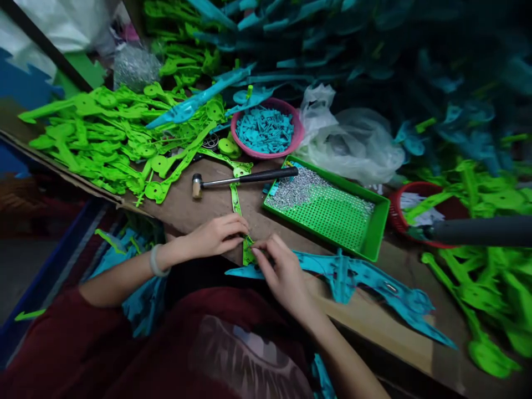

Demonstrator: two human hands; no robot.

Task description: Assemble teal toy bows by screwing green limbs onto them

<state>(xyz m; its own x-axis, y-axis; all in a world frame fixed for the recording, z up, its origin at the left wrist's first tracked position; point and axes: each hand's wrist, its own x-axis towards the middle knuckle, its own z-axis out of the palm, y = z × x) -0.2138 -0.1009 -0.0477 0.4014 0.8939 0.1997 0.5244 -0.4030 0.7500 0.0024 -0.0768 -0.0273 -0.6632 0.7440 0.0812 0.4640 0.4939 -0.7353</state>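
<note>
My left hand and my right hand meet at the near edge of the wooden table, both pinching the near end of a long thin green plastic piece. That piece runs away from me toward a small hammer with a black handle. A long teal plastic piece lies just right of my right hand. My left wrist wears a pale bracelet.
A green perforated tray with small metal pins stands behind my right hand. A pink bowl holds teal bits. Heaps of green parts lie left, with more green parts right. A red basket and a clear plastic bag sit beyond the tray.
</note>
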